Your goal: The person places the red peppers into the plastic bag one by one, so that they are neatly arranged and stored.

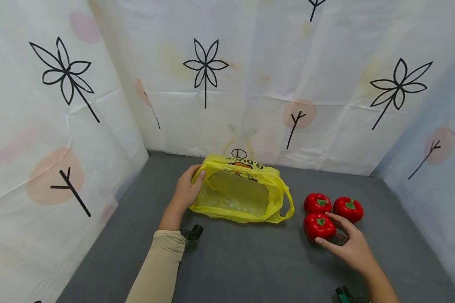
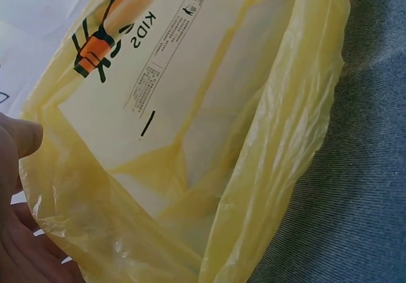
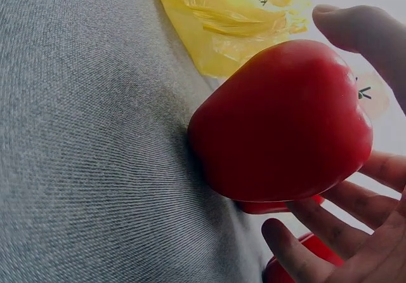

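A yellow plastic bag [image 1: 227, 215] lies on its side on the grey table, its mouth facing me and spread wide. My left hand [image 1: 186, 190] grips the left edge of that mouth, the thumb on the inner side. Three red bell peppers stand to the right of the bag. Around the nearest pepper [image 1: 317, 230] my right hand [image 1: 352, 248] is spread, thumb in front and fingers behind. In the right wrist view the thumb [image 3: 365, 29] stands off the pepper's skin. Close behind are the second pepper [image 1: 315, 200] and the third pepper [image 1: 354, 213].
The grey table [image 1: 250, 265] is bounded by a patterned white cloth [image 1: 242, 122] at the back and both sides. A handle loop [image 1: 290, 206] of the bag sticks out toward the peppers. Each wrist carries a dark strap device [image 1: 193, 232].
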A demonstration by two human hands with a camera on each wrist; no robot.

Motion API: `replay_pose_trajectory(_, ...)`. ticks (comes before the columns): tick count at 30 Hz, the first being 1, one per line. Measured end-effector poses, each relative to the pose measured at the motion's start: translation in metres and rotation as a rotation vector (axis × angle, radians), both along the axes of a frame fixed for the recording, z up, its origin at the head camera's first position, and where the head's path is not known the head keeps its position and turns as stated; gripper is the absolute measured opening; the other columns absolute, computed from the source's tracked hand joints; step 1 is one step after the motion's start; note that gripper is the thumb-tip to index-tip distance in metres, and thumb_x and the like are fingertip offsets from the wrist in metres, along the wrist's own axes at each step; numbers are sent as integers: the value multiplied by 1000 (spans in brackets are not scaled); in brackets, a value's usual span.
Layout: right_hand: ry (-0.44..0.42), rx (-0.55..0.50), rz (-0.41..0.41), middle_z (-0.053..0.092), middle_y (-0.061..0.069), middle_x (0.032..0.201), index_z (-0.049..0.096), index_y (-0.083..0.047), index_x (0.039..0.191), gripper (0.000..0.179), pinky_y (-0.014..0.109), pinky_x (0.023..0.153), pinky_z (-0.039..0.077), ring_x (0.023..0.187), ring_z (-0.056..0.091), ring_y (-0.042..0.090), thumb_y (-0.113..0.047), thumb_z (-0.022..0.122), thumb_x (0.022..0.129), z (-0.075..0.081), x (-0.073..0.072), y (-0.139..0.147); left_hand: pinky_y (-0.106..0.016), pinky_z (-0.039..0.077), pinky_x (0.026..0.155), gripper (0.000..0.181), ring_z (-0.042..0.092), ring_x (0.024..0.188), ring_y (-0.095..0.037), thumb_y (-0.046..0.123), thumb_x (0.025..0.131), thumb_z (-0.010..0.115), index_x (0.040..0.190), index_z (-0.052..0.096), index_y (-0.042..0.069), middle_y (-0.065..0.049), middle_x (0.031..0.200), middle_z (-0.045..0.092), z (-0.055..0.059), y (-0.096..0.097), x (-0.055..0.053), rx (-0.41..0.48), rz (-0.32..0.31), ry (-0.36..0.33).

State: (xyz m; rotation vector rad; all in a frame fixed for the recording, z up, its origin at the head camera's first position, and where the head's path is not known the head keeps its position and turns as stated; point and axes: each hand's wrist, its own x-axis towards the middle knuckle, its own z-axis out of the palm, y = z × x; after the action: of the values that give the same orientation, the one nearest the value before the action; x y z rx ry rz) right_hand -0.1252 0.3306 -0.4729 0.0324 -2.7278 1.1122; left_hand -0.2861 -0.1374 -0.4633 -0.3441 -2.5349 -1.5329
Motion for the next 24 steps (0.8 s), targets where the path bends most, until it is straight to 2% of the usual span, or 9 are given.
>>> replay_pose_trajectory(2, 2, 0, 2, 57, 22, 148, 53, -7, 151, 78, 51, 94, 63, 109, 40, -26, -28, 91, 86, 0, -1, 0, -57, 47, 115, 53, 55, 141, -33, 46, 114, 47, 156, 50, 14, -11, 154, 56, 0, 0, -1, -2, 4, 4)
replay_pose_trajectory(4, 3, -8, 7, 56, 24, 150, 52, -6, 152, 81, 63, 97, 56, 110, 38, -27, -28, 92, 86, -1, -1, -1, -57, 47, 115, 51, 55, 141, -33, 43, 114, 48, 155, 51, 14, -11, 153, 57, 0, 0, -2, 0, 9, 6)
replay_pose_trajectory(8, 0, -28, 13, 54, 25, 152, 50, -5, 153, 84, 65, 100, 52, 111, 36, -28, -27, 93, 85, -3, -2, -1, -57, 47, 115, 49, 56, 140, -33, 42, 114, 50, 153, 52, 13, -11, 151, 58, 0, 1, -1, 2, 14, -3)
replay_pose_trajectory(10, 1, -34, 11, 54, 24, 152, 51, -6, 153, 84, 57, 100, 55, 111, 36, -28, -26, 94, 84, -3, -2, -2, -58, 47, 115, 49, 56, 139, -33, 42, 114, 50, 153, 53, 13, -11, 150, 58, -1, 0, -1, 3, 16, -7)
replay_pose_trajectory(13, 12, -47, 6, 55, 22, 150, 51, -5, 152, 83, 29, 96, 60, 111, 39, -27, -24, 94, 83, -5, -3, -3, -57, 47, 115, 47, 56, 139, -33, 41, 114, 50, 152, 54, 12, -12, 150, 59, -2, 0, -1, -7, 21, -1)
replay_pose_trajectory(16, 22, -65, -5, 56, 20, 149, 52, -5, 151, 82, 5, 86, 48, 111, 41, -27, -23, 94, 83, -6, -4, -5, -57, 46, 116, 46, 55, 141, -34, 38, 114, 49, 151, 54, 11, -13, 150, 59, -2, 0, -1, -15, 22, 8)
replay_pose_trajectory(24, 24, -84, -23, 56, 20, 149, 52, -5, 151, 82, 1, 84, 44, 111, 39, -28, -24, 94, 84, -9, -5, -7, -57, 47, 116, 45, 55, 141, -34, 36, 115, 50, 151, 54, 11, -13, 150, 59, -3, 0, -2, -3, 14, 5)
